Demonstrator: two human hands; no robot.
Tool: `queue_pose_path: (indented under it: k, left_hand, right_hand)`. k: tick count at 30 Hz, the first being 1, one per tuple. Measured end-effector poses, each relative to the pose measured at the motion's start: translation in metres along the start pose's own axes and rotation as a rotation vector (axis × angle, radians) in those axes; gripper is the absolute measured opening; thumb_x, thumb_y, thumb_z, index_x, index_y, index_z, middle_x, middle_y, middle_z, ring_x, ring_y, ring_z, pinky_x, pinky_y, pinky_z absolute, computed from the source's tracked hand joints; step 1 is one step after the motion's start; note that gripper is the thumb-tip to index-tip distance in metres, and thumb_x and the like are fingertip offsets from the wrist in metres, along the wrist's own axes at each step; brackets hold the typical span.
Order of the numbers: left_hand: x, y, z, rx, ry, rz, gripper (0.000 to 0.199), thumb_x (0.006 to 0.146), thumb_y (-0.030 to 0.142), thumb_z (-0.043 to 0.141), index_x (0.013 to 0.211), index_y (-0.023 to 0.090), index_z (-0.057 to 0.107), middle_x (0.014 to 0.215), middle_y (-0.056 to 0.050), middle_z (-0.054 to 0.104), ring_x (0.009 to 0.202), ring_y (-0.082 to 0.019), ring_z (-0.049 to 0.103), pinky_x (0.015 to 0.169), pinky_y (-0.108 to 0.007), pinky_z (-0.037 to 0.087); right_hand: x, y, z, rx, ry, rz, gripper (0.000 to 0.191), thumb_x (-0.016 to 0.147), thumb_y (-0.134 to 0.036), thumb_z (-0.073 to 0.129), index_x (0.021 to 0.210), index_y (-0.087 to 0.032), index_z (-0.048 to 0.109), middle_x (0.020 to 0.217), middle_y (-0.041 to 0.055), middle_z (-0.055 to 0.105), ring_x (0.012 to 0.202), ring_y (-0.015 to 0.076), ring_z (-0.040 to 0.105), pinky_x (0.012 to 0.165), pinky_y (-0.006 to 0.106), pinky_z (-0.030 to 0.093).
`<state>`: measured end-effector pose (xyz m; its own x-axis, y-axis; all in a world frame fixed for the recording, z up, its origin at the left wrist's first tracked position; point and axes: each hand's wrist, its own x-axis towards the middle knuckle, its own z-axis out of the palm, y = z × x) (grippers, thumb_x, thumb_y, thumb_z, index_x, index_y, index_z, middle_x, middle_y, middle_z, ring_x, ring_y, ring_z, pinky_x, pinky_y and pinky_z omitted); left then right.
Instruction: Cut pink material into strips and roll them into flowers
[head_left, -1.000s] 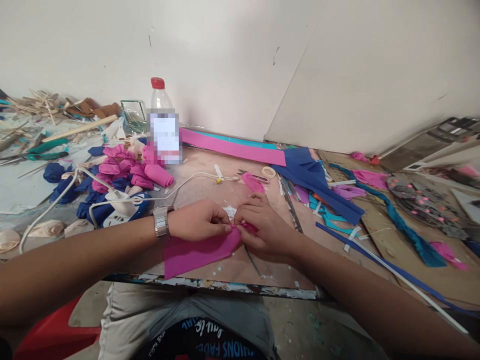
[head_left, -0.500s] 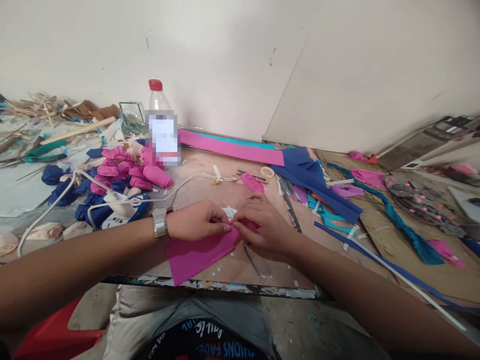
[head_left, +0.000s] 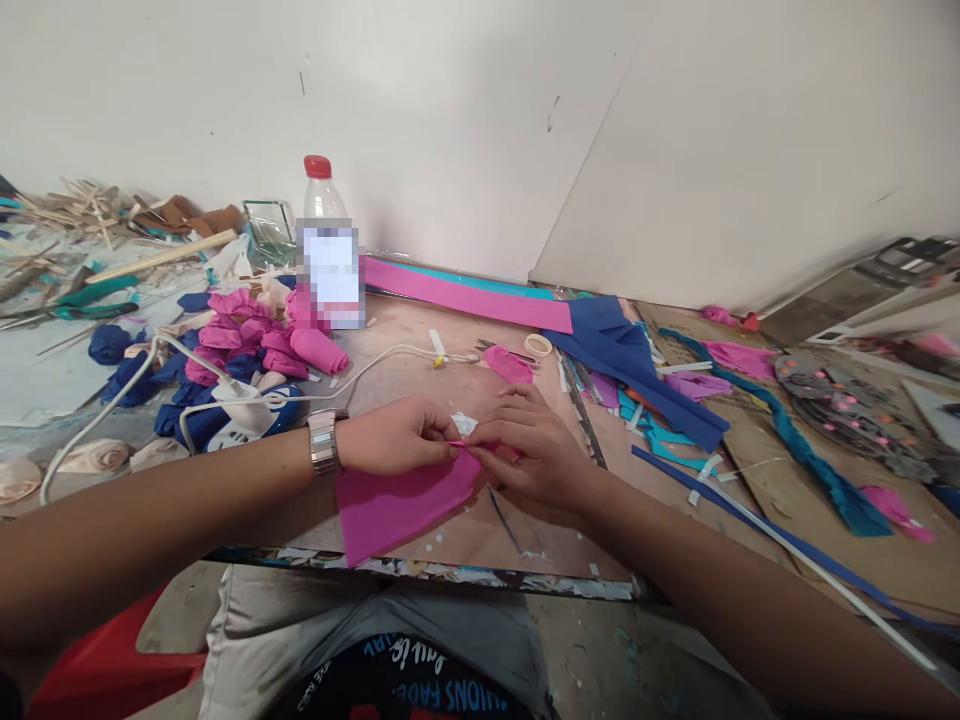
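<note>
A pink fabric strip hangs between my hands over the front of the work table, its wide loose end towards the lower left. My left hand, with a metal watch on its wrist, pinches the strip's upper edge between thumb and forefinger. Close against it, my right hand grips the same fabric with thumb and fingers. A bit of pink shows beneath the right fingers; the rest there is hidden. Just behind the fingertips lies a small white piece.
Pink and navy fabric rolls, a white power strip with its cable, and a bottle behind a phone stand left. Scissors, a tape ring and navy fabric lie behind and right.
The view has shifted slightly. Both hands keep hold of the pink strip, and the fingers of my right hand are a little straighter.
</note>
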<state>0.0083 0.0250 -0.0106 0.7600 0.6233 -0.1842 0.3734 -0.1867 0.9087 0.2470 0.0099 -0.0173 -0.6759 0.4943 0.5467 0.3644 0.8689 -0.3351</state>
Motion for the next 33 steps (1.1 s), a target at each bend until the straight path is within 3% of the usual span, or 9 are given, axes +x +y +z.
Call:
queue_pose_path:
  k: [6, 18, 23, 30, 33]
  left_hand:
    - [-0.001, 0.006, -0.001, 0.014, 0.040, 0.022, 0.041, 0.098, 0.049, 0.058, 0.077, 0.015, 0.068, 0.062, 0.004, 0.047, 0.060, -0.011, 0.037, 0.056, -0.025, 0.030]
    - [-0.002, 0.011, 0.000, 0.011, 0.103, 0.050, 0.038, 0.097, 0.045, 0.054, 0.077, 0.016, 0.067, 0.067, 0.004, 0.051, 0.062, -0.011, 0.039, 0.059, -0.026, 0.032]
    - [-0.002, 0.011, 0.000, -0.006, 0.078, 0.000, 0.028, 0.093, 0.036, 0.058, 0.076, 0.016, 0.067, 0.065, 0.004, 0.052, 0.062, -0.011, 0.041, 0.060, -0.026, 0.034]
    - [-0.001, 0.004, 0.000, 0.031, 0.077, -0.005, 0.039, 0.098, 0.047, 0.058, 0.078, 0.015, 0.068, 0.062, 0.005, 0.045, 0.060, -0.011, 0.036, 0.056, -0.026, 0.028]
    - [-0.001, 0.004, 0.001, 0.079, 0.109, 0.035, 0.039, 0.100, 0.045, 0.056, 0.080, 0.014, 0.070, 0.064, 0.004, 0.050, 0.061, -0.011, 0.039, 0.058, -0.025, 0.030]
  right_hand:
    - [-0.001, 0.001, -0.001, -0.028, 0.011, -0.034, 0.005, 0.098, -0.020, 0.073, 0.099, -0.025, 0.075, 0.089, 0.0012, 0.079, 0.083, 0.0186, 0.072, 0.095, 0.043, 0.046]
    - [0.001, 0.000, -0.001, -0.063, -0.008, -0.020, 0.006, 0.100, -0.021, 0.068, 0.097, -0.023, 0.072, 0.088, 0.0018, 0.080, 0.083, 0.0191, 0.072, 0.095, 0.043, 0.046]
    - [0.001, -0.001, -0.002, -0.066, 0.004, -0.017, 0.004, 0.101, -0.023, 0.069, 0.099, -0.025, 0.071, 0.090, 0.0018, 0.080, 0.083, 0.0196, 0.072, 0.097, 0.045, 0.045]
    - [0.001, -0.001, -0.002, -0.064, -0.001, -0.016, 0.004, 0.099, -0.021, 0.070, 0.097, -0.024, 0.071, 0.089, 0.0018, 0.080, 0.083, 0.0200, 0.071, 0.096, 0.044, 0.044]
    - [0.001, -0.001, -0.001, -0.074, -0.004, 0.006, 0.004, 0.100, -0.021, 0.069, 0.097, -0.023, 0.070, 0.090, 0.0011, 0.080, 0.085, 0.0204, 0.071, 0.096, 0.044, 0.042]
